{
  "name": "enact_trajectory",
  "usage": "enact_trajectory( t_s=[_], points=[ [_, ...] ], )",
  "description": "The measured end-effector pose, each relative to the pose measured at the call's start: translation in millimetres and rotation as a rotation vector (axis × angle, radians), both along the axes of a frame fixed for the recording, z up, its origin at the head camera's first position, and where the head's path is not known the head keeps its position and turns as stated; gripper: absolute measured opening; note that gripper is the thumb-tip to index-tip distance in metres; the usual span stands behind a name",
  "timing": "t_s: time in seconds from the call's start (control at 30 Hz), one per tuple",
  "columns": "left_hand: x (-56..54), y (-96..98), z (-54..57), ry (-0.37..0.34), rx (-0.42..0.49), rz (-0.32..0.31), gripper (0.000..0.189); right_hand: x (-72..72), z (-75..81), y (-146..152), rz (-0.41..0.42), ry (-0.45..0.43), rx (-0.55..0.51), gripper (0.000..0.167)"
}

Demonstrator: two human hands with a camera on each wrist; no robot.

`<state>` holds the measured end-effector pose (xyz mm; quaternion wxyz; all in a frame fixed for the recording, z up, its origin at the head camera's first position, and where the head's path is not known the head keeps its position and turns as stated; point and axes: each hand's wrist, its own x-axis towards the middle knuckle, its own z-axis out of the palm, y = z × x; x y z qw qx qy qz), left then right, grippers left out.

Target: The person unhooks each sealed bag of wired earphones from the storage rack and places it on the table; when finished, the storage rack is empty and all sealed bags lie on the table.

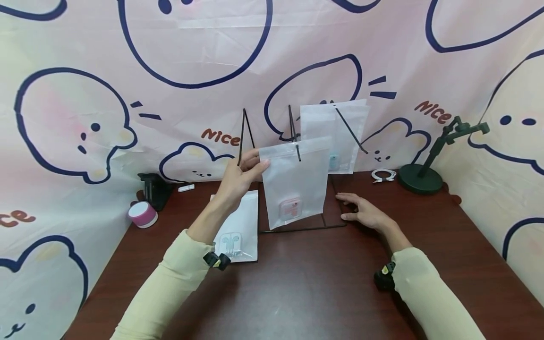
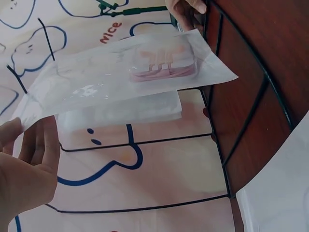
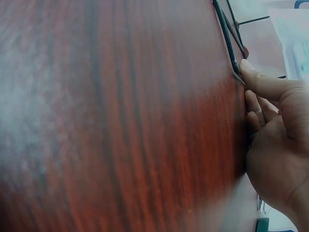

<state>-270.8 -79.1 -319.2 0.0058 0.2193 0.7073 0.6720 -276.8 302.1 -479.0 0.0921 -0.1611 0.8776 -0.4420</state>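
My left hand [image 1: 241,177] pinches the upper left corner of a frosted white zip bag [image 1: 293,174]. A pink item in a clear case [image 1: 291,209] shows at that bag's bottom. The bag hangs upright at a prong of a black wire display rack [image 1: 302,229]; whether the prong passes through its hole is unclear. My right hand [image 1: 364,211] rests at the rack's right base, its thumb at the base corner in the right wrist view. Another frosted bag [image 1: 316,120], holding a light blue item, hangs behind on the right.
A frosted bag with white earphones [image 1: 231,244] lies on the table at left. A pink-and-white jar [image 1: 142,214], a black stand [image 1: 154,190] and a small white stick [image 1: 186,188] sit far left. At right are a coiled white cable [image 1: 383,175] and a green stand [image 1: 420,178].
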Motion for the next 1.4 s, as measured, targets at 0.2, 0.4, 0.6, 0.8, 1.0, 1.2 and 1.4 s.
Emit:
enact_trajectory(
  t_s=[0.2,0.4,0.6,0.8,1.0,1.2,1.4],
  points=[
    [11.8,1.6,2.7,-0.023,0.019,-0.014,0.035,0.0,-1.0,0.9,-0.014,0.006,-0.010,0.065],
    [23.6,1.1,3.0,-0.051,-0.002,-0.017,0.034,0.9,-1.1,1.3,-0.010,0.001,-0.014,0.065],
    [35.2,-0.3,5.4,-0.040,0.012,-0.019,0.030,1.3,0.7,2.7,-0.017,-0.001,0.002,0.065],
    [50.6,-5.8,11.5,-0.028,0.003,-0.008,0.034,0.7,-1.6,3.1,-0.014,0.010,-0.004,0.065],
    [64.1,-23.8,15.4,-0.036,-0.001,0.046,0.038,0.6,-2.1,3.5,-0.026,-0.011,-0.002,0.066],
    [76.1,-52.3,13.2,-0.034,-0.005,0.128,0.032,0.4,-2.8,3.5,-0.019,-0.002,0.011,0.066],
    [90.0,-84.1,5.9,-0.020,-0.017,0.172,0.025,1.3,-1.3,2.1,-0.008,-0.002,0.009,0.066]
  ],
)
